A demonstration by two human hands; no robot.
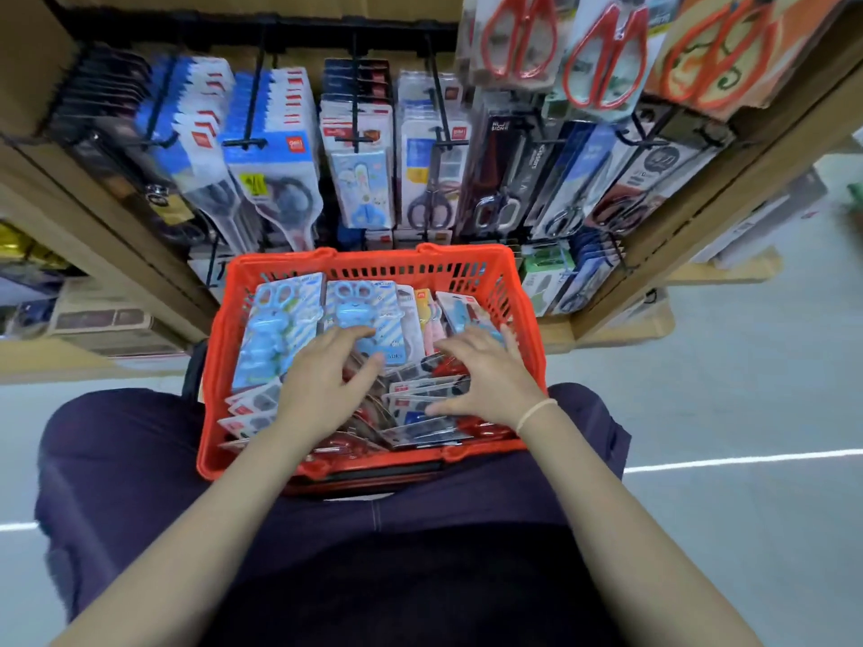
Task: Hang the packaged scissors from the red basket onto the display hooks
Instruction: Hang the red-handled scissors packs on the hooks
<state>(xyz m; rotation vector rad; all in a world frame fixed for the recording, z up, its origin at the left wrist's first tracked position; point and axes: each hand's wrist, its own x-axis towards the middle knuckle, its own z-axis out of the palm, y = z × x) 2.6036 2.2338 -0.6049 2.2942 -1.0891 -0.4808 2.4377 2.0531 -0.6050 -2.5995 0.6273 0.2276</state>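
Overhead, a display rack (355, 147) of black hooks (356, 109) is seen, crowded with hanging packs of scissors from the left post to the right post, the packs pressed close side by side. Just below it, a red basket (219, 347) is held across the lap of a seated person, its far rim lying near the lowest hanging packs and its near rim against dark trousers (116, 459). Bare grey floor (747, 366) with a white line is visible at the right of the basket, and a narrower strip at the left. Inside the basket, packaged scissors (280, 329) are piled loosely: blue packs lie flat toward the far wall, and red-handled packs overlap nearer the body. Both hands are placed inside the rim. The left hand (322, 380) is spread with relaxed fingers resting on the pile, nothing gripped. The right hand (485, 380), with a thin band at the wrist, is likewise spread over the packs, fingers splayed and closed around nothing.
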